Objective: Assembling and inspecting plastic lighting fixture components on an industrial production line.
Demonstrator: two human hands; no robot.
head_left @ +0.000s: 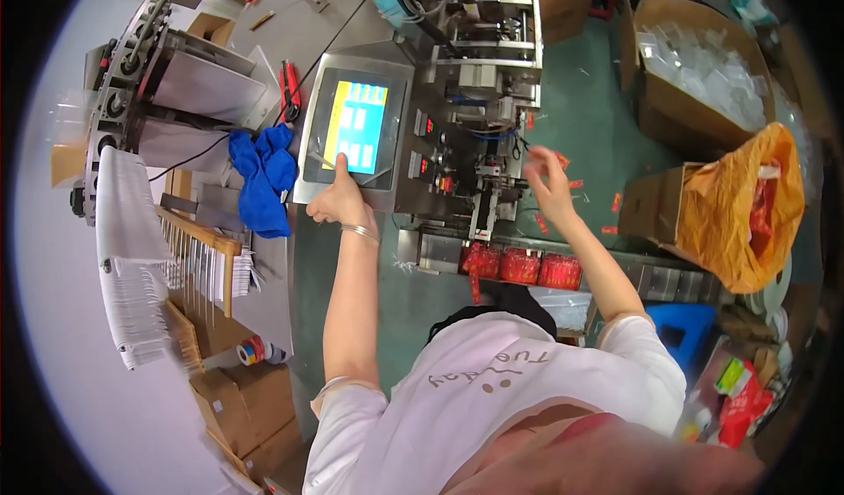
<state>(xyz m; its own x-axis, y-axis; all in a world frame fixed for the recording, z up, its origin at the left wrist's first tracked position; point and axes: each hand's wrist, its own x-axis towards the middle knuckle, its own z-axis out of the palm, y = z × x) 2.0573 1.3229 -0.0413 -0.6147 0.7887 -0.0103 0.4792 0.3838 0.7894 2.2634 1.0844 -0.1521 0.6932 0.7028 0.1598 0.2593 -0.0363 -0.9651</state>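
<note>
My left hand is at the lower corner of a machine's control panel. One finger stretches up onto its lit touch screen, while the others bend beside the panel's edge. I see nothing held in it. My right hand hovers right of the machine's metal mechanism, fingers apart and slightly blurred. Near its fingertips is a dark, looped thing like scissor handles; whether they touch is unclear. Below the mechanism, several red-wrapped packs stand in a row on a conveyor.
A blue cloth and red-handled pliers lie left of the panel. Small red scraps litter the green surface. At right stand a carton of clear plastic pieces, an orange bag and a blue stool.
</note>
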